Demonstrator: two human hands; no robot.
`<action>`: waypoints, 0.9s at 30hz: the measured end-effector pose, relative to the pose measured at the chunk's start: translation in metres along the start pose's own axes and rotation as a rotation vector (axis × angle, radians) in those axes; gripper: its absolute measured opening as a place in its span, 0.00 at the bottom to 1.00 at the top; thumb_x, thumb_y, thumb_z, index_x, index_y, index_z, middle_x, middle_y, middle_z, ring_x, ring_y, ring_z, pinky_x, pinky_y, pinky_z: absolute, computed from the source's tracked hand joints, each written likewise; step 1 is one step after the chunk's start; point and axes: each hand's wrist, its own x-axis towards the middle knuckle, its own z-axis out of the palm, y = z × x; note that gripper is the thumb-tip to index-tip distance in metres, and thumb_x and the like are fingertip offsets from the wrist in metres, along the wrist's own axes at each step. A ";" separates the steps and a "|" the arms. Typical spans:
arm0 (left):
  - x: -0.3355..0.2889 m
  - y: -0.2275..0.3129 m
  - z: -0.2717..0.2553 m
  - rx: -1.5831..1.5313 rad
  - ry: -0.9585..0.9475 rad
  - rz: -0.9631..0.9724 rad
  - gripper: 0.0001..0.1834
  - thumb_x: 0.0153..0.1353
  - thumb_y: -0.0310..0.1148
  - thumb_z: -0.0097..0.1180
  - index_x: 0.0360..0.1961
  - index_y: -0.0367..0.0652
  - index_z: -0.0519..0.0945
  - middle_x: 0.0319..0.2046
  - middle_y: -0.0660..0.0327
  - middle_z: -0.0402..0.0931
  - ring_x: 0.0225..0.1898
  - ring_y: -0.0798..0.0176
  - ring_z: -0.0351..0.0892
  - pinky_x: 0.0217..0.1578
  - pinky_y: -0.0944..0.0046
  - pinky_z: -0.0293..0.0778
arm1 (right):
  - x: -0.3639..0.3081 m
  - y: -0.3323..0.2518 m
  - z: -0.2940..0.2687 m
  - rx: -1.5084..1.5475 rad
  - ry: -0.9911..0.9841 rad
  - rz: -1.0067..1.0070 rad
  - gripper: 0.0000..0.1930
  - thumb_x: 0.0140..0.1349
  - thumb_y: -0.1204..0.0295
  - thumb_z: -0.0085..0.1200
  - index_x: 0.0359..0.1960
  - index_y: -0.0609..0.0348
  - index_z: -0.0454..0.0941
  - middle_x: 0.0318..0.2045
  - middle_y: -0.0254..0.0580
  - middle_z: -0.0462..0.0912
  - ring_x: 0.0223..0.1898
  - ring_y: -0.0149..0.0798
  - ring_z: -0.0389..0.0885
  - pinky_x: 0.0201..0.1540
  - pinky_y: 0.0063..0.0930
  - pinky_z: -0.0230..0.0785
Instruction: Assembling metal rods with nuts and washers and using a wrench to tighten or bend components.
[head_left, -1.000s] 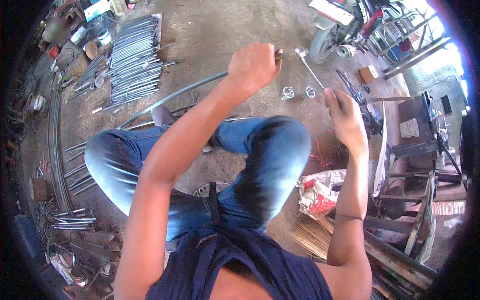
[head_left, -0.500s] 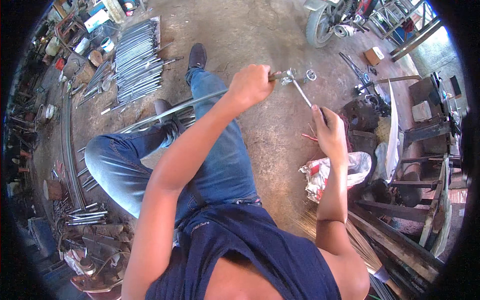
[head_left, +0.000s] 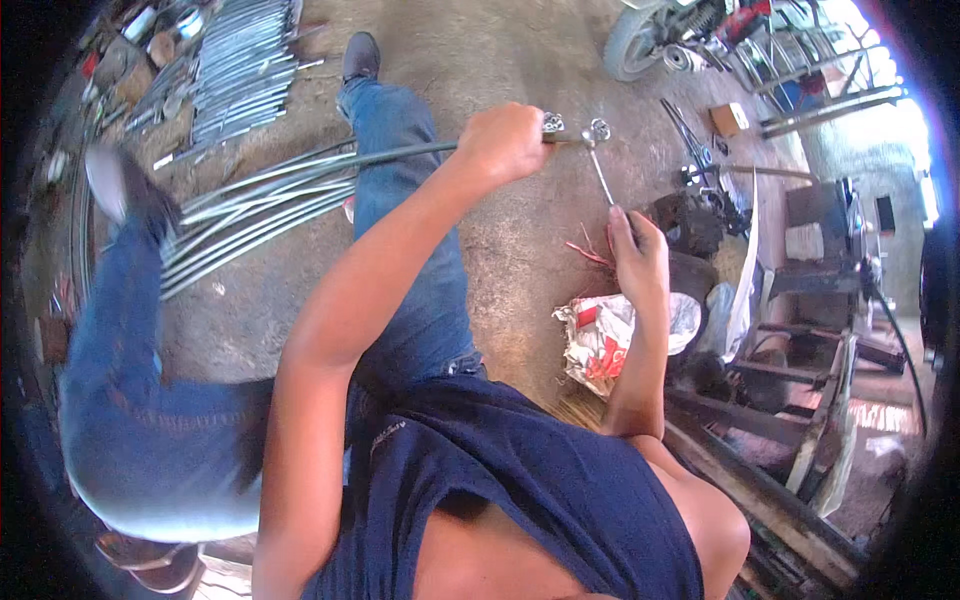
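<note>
My left hand is closed around a long grey metal rod, which runs away to the left over my outstretched leg. The rod's short end sticks out past my fingers to the right. In my right hand, held lower and further right, is a slim shiny wrench-like tool. Its upper end meets the rod's tip. Small shiny round metal pieces show around that tip; whether they are attached or lie on the floor beyond, I cannot tell.
Several long rods lie on the floor between my legs, with a row of cut metal bars at the far left. A motorcycle wheel stands at the back. On the right are a crumpled white-and-red bag and a dark metal frame.
My bent left leg has swung out to the left, uncovering more rods. Both hands keep their holds, and the tool stands a little steeper. The view has shifted slightly.
</note>
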 end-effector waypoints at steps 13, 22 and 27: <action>-0.039 0.004 0.022 -0.050 -0.064 0.088 0.19 0.58 0.47 0.59 0.31 0.39 0.80 0.30 0.47 0.81 0.37 0.40 0.81 0.36 0.43 0.75 | -0.064 -0.002 0.004 0.099 0.089 0.078 0.20 0.68 0.60 0.55 0.27 0.68 0.74 0.14 0.44 0.66 0.19 0.31 0.61 0.25 0.32 0.60; -0.053 -0.002 0.042 -0.030 0.239 0.479 0.17 0.63 0.48 0.56 0.34 0.43 0.78 0.24 0.55 0.80 0.27 0.46 0.82 0.25 0.53 0.76 | -0.071 0.016 0.010 0.155 0.020 0.198 0.21 0.68 0.61 0.55 0.23 0.66 0.71 0.15 0.41 0.64 0.21 0.27 0.60 0.24 0.32 0.56; -0.053 -0.004 0.045 0.044 0.241 0.493 0.22 0.64 0.52 0.55 0.28 0.42 0.74 0.20 0.55 0.78 0.23 0.49 0.81 0.20 0.53 0.75 | -0.077 0.018 0.030 -0.053 0.196 0.084 0.22 0.69 0.59 0.53 0.23 0.64 0.67 0.15 0.48 0.61 0.18 0.29 0.61 0.22 0.34 0.56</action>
